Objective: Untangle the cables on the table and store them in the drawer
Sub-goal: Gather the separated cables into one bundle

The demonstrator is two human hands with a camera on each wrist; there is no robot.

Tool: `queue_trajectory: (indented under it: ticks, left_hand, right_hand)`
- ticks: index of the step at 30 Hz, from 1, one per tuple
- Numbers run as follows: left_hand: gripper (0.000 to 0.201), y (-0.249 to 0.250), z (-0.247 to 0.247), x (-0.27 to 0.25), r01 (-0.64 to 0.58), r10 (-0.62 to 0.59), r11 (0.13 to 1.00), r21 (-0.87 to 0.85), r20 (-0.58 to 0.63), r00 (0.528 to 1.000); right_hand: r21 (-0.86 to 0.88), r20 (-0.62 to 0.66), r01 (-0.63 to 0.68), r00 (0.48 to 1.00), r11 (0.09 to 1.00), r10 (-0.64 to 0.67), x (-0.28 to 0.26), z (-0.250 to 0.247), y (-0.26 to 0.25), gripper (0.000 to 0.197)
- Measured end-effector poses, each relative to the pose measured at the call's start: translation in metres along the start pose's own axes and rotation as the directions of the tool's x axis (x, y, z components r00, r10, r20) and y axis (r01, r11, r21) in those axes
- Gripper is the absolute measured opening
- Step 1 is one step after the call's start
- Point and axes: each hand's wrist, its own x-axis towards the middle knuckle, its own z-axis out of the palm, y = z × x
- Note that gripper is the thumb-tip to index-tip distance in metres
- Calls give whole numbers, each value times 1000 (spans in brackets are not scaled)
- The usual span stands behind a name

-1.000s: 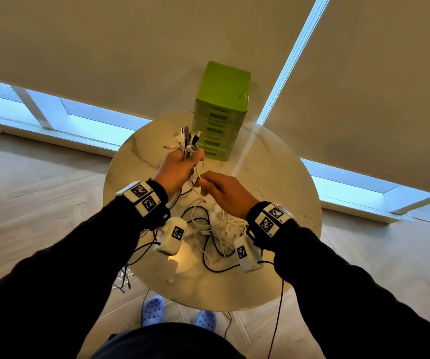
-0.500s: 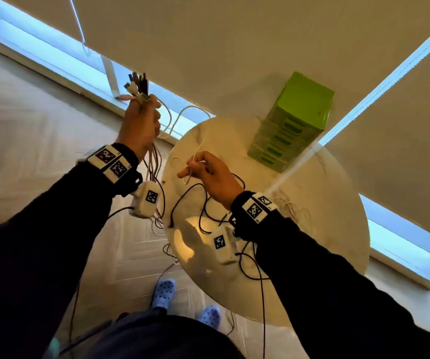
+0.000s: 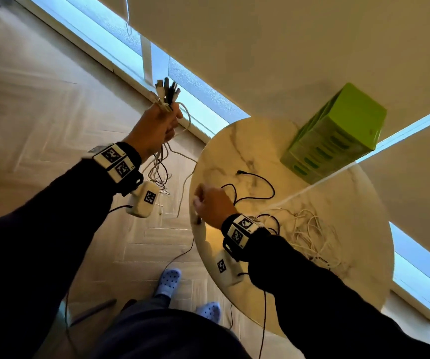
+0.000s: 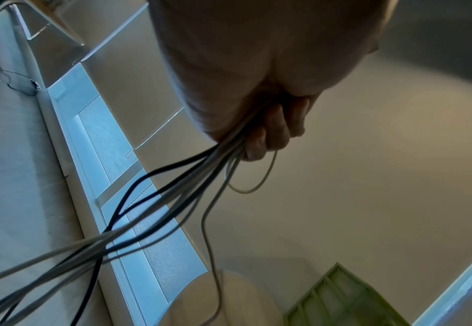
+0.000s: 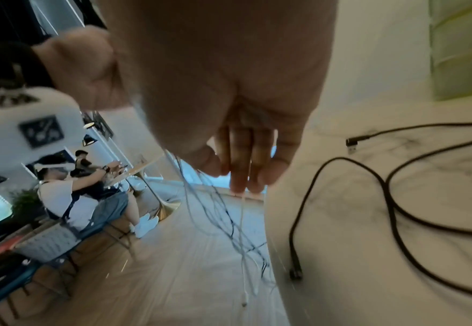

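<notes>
My left hand is raised left of the round marble table and grips a bundle of cables, black and white, plug ends up. Their lengths hang from the fist toward the floor. My right hand is at the table's left edge, where its thumb and fingers pinch a thin white cable that dangles past the edge. A black cable lies looped on the tabletop, and a white tangle lies right of my wrist. The green drawer unit stands at the back with its drawers closed.
The black cable's plug rests near my right hand. My feet in blue shoes are beside the table's edge. A low window runs along the wall. Another person sits at a far table.
My left hand has lifted the bundle up and left, away from the table. The right hand has dropped to the table's left edge. My view has swung left.
</notes>
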Motion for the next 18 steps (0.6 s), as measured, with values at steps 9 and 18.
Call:
queue_trajectory:
  ticks: [9, 18]
  left_hand:
    - [24, 6, 11, -5, 0, -33, 988, 152, 211, 977]
    - [30, 2, -3, 9, -42, 29, 982, 185, 74, 997]
  right_hand:
    - [150, -77, 252, 967, 956, -243, 48, -30, -50, 53]
    - [321, -306, 281, 935, 904, -182, 50, -8, -46, 24]
